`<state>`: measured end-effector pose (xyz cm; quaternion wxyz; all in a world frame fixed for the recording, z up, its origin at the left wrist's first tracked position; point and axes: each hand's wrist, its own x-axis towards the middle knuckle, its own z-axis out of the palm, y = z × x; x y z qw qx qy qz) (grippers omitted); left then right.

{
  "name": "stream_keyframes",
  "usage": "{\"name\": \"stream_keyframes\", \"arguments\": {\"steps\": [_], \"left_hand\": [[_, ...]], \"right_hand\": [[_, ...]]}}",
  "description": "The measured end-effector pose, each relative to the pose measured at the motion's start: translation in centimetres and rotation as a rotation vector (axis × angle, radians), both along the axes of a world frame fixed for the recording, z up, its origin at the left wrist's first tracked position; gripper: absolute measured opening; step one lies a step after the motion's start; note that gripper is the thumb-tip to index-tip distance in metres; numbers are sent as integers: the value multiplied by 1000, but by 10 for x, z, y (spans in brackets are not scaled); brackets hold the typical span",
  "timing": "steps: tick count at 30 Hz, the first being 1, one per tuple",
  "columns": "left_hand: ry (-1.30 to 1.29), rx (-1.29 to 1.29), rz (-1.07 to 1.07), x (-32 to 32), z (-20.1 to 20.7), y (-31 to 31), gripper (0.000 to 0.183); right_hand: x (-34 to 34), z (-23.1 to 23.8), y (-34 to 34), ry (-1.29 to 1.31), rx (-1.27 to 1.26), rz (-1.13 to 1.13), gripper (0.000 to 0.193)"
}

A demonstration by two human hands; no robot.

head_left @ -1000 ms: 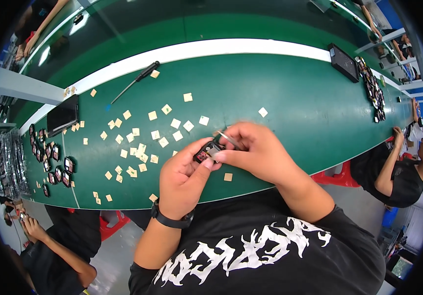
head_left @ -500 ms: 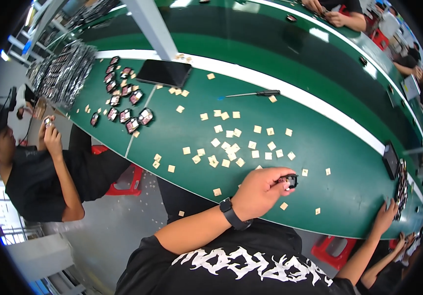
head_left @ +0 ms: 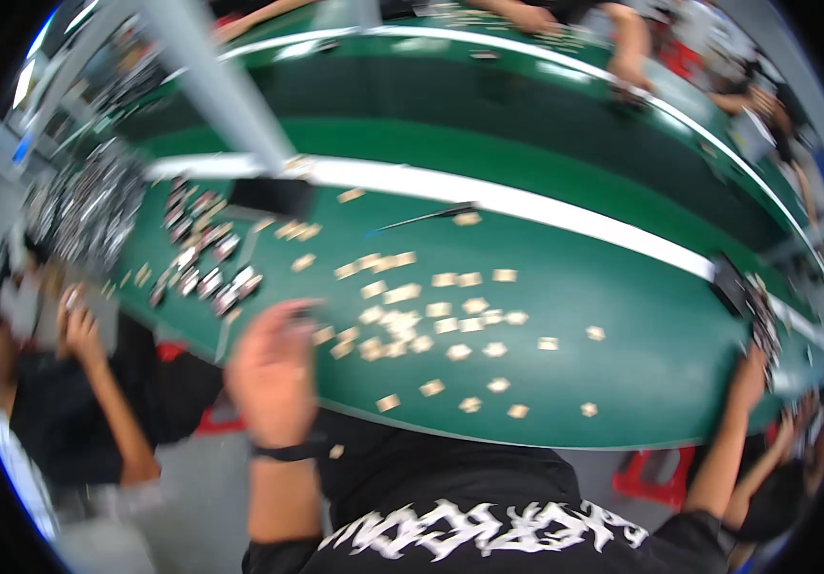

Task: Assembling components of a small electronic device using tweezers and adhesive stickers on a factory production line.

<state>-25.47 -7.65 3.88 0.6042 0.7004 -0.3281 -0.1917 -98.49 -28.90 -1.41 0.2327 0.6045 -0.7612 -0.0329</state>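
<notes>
My left hand (head_left: pixel 273 373), with a dark watch band on its wrist, is raised above the near left part of the green table (head_left: pixel 661 383). It is smeared by motion, but a small black-framed part (head_left: pixel 303 320) shows at its fingertips. Far to the right, my right hand (head_left: pixel 747 378) is at the near end of a row of stacked small dark parts (head_left: pixel 764 320); its fingers are too blurred to read. Many small cream square pieces (head_left: pixel 445 325) lie scattered over the middle of the table. At the left sits a cluster of black-framed parts (head_left: pixel 209 281).
A black tray (head_left: pixel 273 197) and a screwdriver (head_left: pixel 431 218) lie along the white rail (head_left: pixel 527 209). Another black box (head_left: pixel 730 285) stands at right. Silvery packs (head_left: pixel 96 206) are heaped far left. A co-worker's hands (head_left: pixel 79 325) are at left; other people work across the belt.
My left hand has swung left from the table's middle, carrying the black-framed part. The whole view has shifted and blurred. My right hand stays by the stacked parts.
</notes>
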Motion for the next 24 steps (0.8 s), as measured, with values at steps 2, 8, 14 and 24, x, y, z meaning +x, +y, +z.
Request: {"name": "stream_keyframes", "arguments": {"steps": [2,8,14,24], "left_hand": [[-92,15,256,67,-23,33,30],[-540,516,582,196,-58,109,43],[-698,557,472,219,-57,89,39],[-1284,467,473,181,-42,85,32]], "right_hand": [[52,12,-12,-84,8,-54,44],[36,-1,-30,-24,-238,181,29],[32,0,-24,-120,-325,156,32],[55,14,-85,-183,-293,236,31]]}}
